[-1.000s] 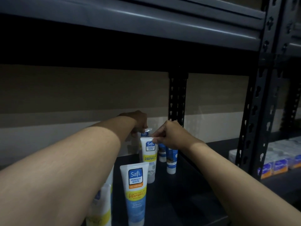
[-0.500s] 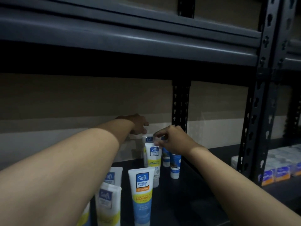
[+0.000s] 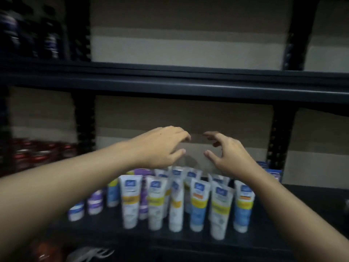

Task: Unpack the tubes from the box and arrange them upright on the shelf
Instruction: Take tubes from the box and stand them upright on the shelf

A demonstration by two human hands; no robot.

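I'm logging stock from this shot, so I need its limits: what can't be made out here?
Front-row tubes: head view, motion blur leaves label print unreadable.
Back-row tubes: mostly hidden behind the front row and right hand; count unclear.
Box: outside the view.
Red items at left: blurred and dim; kind unclear.
Pale object: cut off by the bottom edge.

The dark shelf [image 3: 306, 210] carries upright tubes [image 3: 196, 203] clustered below the left hand [image 3: 160, 146] and right hand [image 3: 228, 154]; purple tubes [image 3: 95, 202] stand further left.
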